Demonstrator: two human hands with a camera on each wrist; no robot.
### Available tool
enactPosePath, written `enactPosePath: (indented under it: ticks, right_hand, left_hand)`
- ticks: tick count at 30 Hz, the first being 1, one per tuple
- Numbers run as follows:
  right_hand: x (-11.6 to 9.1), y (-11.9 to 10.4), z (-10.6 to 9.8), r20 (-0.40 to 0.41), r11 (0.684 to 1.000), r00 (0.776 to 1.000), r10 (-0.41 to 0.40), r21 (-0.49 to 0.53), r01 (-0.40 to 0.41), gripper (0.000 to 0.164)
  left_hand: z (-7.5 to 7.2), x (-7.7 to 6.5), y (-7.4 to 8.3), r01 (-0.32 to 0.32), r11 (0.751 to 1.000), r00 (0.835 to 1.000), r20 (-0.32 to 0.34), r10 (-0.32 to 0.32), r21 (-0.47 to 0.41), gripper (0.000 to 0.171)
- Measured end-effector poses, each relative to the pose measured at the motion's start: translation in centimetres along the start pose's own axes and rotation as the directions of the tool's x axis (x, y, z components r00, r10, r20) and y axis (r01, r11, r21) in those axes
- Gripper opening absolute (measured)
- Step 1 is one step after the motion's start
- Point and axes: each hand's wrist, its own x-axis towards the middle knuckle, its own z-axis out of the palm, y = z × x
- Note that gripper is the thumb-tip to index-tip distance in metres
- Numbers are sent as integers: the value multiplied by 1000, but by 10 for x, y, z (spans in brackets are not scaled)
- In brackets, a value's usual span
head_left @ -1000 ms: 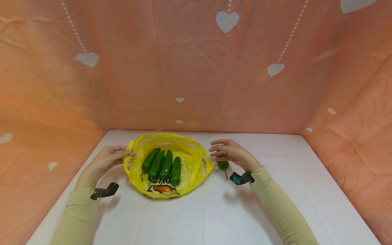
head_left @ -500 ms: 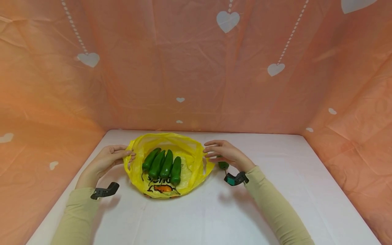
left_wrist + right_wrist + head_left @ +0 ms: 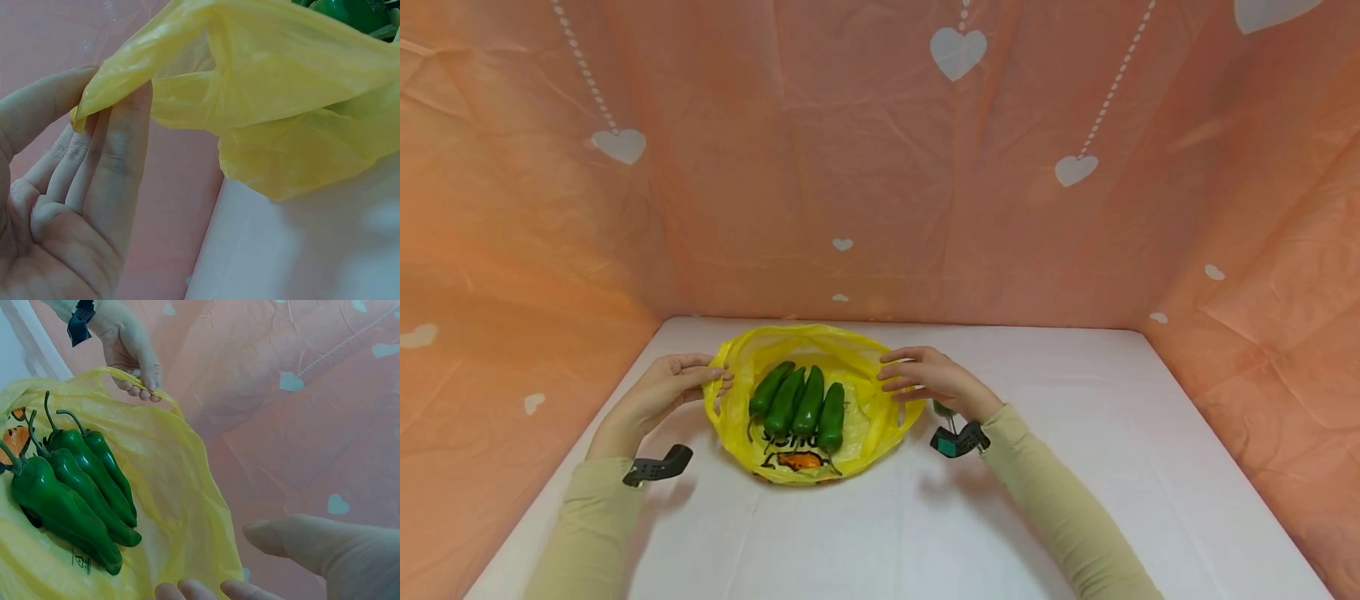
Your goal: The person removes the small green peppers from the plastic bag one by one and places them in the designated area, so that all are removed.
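Note:
A yellow plastic bag (image 3: 868, 433) lies open-mouthed on the table, with several green peppers (image 3: 810, 402) side by side inside. My left hand (image 3: 658, 392) pinches the bag's left handle between thumb and fingers; the left wrist view shows the yellow film (image 3: 125, 75) caught there. At the bag's right rim is my right hand (image 3: 936, 377), its fingers apart and extended over the edge. In the right wrist view the thumb (image 3: 281, 536) stands away from the fingertips, and nothing is gripped. Another green pepper (image 3: 943, 409) lies outside the bag, mostly hidden under the right hand.
The white-covered table (image 3: 820, 550) extends in front of the bag and to its right. Orange cloth with white hearts (image 3: 880, 192) hangs as walls behind and on both sides. Black wrist cameras (image 3: 658, 467) sit on both wrists.
My right hand has moved left, from above the loose pepper to the bag's right rim, now covering most of that pepper from a different side. The left hand and bag have stayed put.

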Motion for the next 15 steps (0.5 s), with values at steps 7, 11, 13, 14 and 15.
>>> enactPosePath:
  ticks: [7,11,13,14,15]
  right_hand:
    - [9,6,9,21,1000,1000,5,19,-5,51]
    - [15,9,14,23,999,999,23,29,-24,49]
    - [17,10,17,24,998,999,42,40,-43,49]
    - [19,11,18,26,998,999,46,43,-47,49]
    - [20,12,19,27,997,998,52,48,-54,49]
  left_hand:
    - [2,1,1,-6,1000,1000,4,6,-25,50]
    - [3,0,0,-2,999,1000,6,3,-35,50]
    - [2,0,0,0,999,1000,7,1,-38,50]
    - [2,1,0,2,999,1000,7,-2,-37,51]
    - [2,1,0,4,999,1000,6,-4,-37,51]
